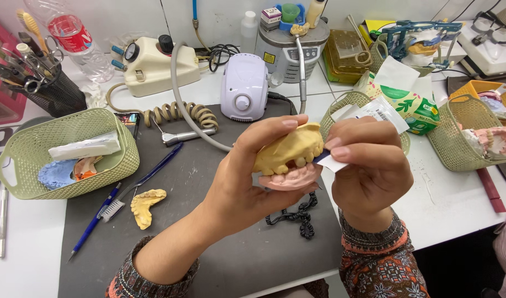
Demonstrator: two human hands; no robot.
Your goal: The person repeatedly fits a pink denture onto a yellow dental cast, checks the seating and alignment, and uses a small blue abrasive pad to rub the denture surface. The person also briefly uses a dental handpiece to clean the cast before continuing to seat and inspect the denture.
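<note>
Gripping 2 stacked dental casts [290, 160] firmly, left hand [239, 182] spans both; right hand [368, 165] pinches thin paper strip [333, 163] between teeth. Judged rigid, brittle; hold by bases.

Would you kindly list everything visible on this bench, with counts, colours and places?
Dental casts: two, yellow over pink, held together in both hands.
Paper strip: one, white and blue, between the casts.
Loose cast: one, yellow, on the grey mat.
Baskets: three, green, left, centre and right.
Motor unit: one, white, behind the mat.
Brush: one, blue, on the mat.
Bottle: one, clear, far left.
Left hand: grips the casts.
Right hand: pinches the strip.
</note>
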